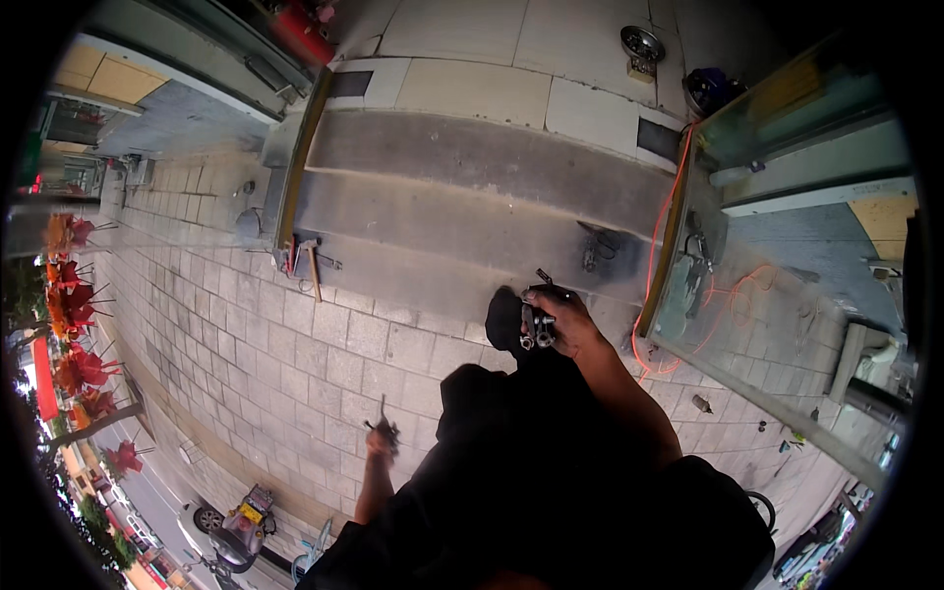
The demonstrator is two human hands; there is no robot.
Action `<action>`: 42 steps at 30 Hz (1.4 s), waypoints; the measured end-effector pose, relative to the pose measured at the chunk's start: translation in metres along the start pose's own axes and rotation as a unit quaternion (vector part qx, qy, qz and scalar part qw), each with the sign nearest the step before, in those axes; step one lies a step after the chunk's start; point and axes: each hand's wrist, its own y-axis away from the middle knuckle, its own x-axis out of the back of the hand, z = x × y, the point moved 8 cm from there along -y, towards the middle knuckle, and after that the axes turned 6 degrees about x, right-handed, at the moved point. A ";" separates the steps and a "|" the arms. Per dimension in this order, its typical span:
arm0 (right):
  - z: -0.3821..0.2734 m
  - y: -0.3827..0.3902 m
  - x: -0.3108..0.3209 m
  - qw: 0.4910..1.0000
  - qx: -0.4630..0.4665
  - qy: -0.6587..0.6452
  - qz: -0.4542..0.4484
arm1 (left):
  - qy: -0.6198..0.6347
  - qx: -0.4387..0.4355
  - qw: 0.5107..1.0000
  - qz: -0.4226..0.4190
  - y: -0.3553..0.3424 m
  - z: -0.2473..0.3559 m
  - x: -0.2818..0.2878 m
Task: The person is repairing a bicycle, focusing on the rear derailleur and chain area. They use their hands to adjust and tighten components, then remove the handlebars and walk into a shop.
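Out over the paving, my left hand (378,444) is closed round a dark object (387,425) with a thin shaft sticking up. It is smeared, so its kind is unclear. My right hand (562,323) grips a cluster of metal tools (536,324) in front of my body. Round, shiny ends show at the bottom of that cluster, and a dark bar juts out at its top. The lower fingers of this hand are partly hidden. Beyond it, on the step, lies a dark tool (593,246). A hammer (314,269) leans by the left end of the steps.
Grey steps (472,187) rise ahead between glass panels. An orange cord (653,265) runs down the right side and coils on the ground. A metal bowl (642,43) stands at the top. A scooter (236,536) is parked at the lower left.
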 end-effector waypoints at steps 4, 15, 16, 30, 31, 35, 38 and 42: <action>-0.080 -0.023 -0.043 0.999 0.008 -0.035 0.012 | -0.099 -0.006 0.994 -0.052 0.057 -0.015 -0.023; -0.266 -0.156 -0.135 0.992 0.065 -0.104 -0.036 | -0.139 -0.023 0.986 -0.090 0.047 0.330 -0.057; -0.292 -0.149 -0.144 0.994 0.075 -0.083 -0.003 | -0.136 -0.122 0.979 -0.089 0.067 0.398 -0.061; -0.574 -0.218 -0.171 0.967 0.214 -0.128 0.045 | -0.096 -0.426 0.852 -0.290 0.346 1.051 -0.324; -0.589 -0.225 -0.175 0.973 0.151 -0.168 0.052 | -0.095 -0.432 0.833 -0.333 0.319 1.066 -0.328; -0.721 -0.224 -0.195 0.923 0.330 0.196 0.028 | -0.378 -0.262 0.882 -0.101 0.330 0.976 -0.322; -0.784 -0.266 -0.177 0.914 0.344 0.215 -0.009 | -0.227 -0.155 0.961 -0.011 0.329 0.906 -0.283; -0.873 -0.311 -0.191 0.946 0.252 -0.195 -0.053 | -0.197 -0.126 0.970 -0.062 0.423 0.974 -0.354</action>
